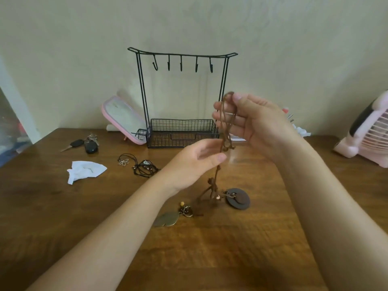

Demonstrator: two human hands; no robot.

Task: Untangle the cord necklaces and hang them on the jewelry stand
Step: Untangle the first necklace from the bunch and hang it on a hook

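My right hand [249, 120] holds up the top of a tangle of brown cord necklaces [225, 131], the cords pinched between thumb and fingers. Lower down, my left hand [195, 162] pinches the same cords. Below it the cords hang in knots to the table, where a dark round wooden pendant [239, 198] and a bronze leaf pendant [167, 219] lie. A separate bunch of black cord necklaces [139, 164] with a flower pendant lies to the left. The black wire jewelry stand [181, 97] stands behind, its several hooks bare.
A crumpled white tissue [85, 170] and a bunch of keys [86, 143] lie on the wooden table [63, 206] at the left. A pink-framed mirror [123, 119] leans beside the stand. A pink fan [367, 135] sits at the right edge.
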